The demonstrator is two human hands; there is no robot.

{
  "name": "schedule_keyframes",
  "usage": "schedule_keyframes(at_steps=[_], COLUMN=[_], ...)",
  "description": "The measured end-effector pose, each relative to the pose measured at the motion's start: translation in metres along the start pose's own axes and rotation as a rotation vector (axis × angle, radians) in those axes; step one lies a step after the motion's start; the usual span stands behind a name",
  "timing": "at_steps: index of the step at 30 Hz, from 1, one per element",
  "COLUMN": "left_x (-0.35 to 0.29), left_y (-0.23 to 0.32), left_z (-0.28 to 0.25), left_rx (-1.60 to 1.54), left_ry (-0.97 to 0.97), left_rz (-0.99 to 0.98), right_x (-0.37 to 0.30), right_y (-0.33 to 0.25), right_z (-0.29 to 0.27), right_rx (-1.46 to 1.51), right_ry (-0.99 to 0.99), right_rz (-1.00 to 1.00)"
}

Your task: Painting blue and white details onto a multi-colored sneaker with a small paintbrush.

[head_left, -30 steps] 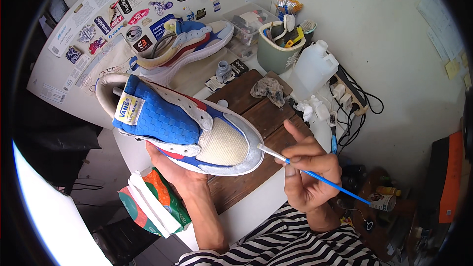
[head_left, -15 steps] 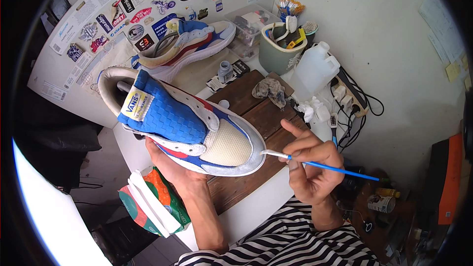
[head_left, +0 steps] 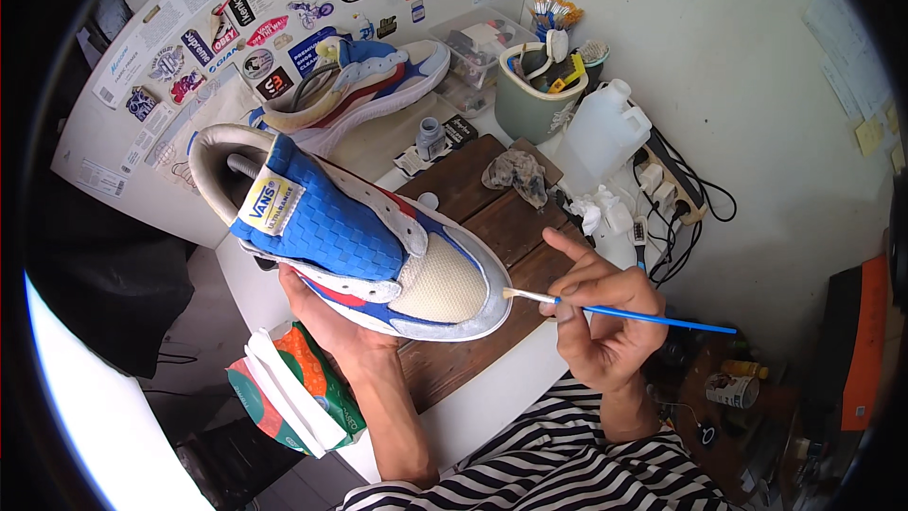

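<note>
A sneaker (head_left: 438,289) with a blue woven tongue, cream mesh toe and grey-white toe band is held up over the table, its toe pointing right. My left hand (head_left: 355,331) grips it from below, with the fingers partly hidden under the sole. Between the thumb and fingers of my right hand (head_left: 610,322) is a thin paintbrush (head_left: 653,319) with a blue handle, my index finger raised away from it. The pale bristles meet the edge of the toe band. Behind lies a matching sneaker (head_left: 355,85) on its side, near a small open bottle (head_left: 431,137) of greyish liquid.
Dark wooden boards (head_left: 473,345) lie on the white table, with a stained rag (head_left: 515,175) on them. Farther right are a green-grey bucket (head_left: 534,109) of brushes, a white jug (head_left: 605,132) and a power strip (head_left: 676,175) with cables. A tissue pack (head_left: 298,388) sits front left.
My right hand and the paintbrush have shifted slightly right, and the brush handle lies a little flatter. The held sneaker has moved only very slightly.
</note>
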State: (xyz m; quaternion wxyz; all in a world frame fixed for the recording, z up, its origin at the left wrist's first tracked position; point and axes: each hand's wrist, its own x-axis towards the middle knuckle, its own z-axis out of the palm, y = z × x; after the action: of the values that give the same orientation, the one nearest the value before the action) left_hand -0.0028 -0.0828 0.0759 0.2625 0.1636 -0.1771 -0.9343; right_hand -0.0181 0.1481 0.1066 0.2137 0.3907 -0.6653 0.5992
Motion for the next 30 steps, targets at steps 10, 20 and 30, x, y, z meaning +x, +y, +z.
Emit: schedule_keyframes(at_steps=[10, 20, 30], left_x=[-0.001, -0.01, -0.018], left_y=[0.0, -0.008, -0.015], left_z=[-0.002, 0.015, 0.018], left_rx=[-0.006, 0.091, 0.11], left_ry=[-0.107, 0.051, 0.047], left_rz=[0.0, 0.209, 0.249], right_x=[0.0, -0.009, -0.01], right_y=[-0.007, 0.003, -0.01], right_z=[0.004, 0.003, 0.024], right_rx=[0.017, -0.074, -0.009], right_ry=[-0.062, 0.022, -0.076], right_rz=[0.033, 0.087, 0.087])
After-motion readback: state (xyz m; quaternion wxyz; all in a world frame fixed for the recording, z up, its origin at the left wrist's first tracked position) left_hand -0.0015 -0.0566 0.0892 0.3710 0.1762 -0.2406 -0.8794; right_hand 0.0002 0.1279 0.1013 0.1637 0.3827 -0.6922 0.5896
